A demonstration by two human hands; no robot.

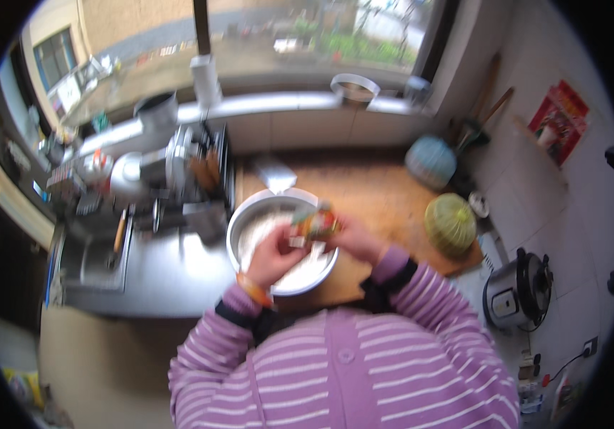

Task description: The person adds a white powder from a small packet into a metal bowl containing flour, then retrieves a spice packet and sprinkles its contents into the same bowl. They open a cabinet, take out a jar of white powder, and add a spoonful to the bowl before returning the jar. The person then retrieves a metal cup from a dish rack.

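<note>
A small colourful packet (pixel 317 222) is held between both hands over a round metal basin (pixel 236 212). My left hand (pixel 275 257), with an orange bangle at the wrist, grips the packet's left end. The fingers of my right hand (pixel 358 236) are closed on its right end. White powder (pixel 296 276), which looks like flour, lies in the basin. The picture is blurred, so whether the packet is torn cannot be told.
The basin stands on a wooden board (pixel 387 187). A green ribbed cover (pixel 450 224) and a blue one (pixel 430 161) are at the right, near an electric pressure cooker (pixel 516 289). A sink (pixel 92 263) and a knife rack (pixel 208 166) stand left.
</note>
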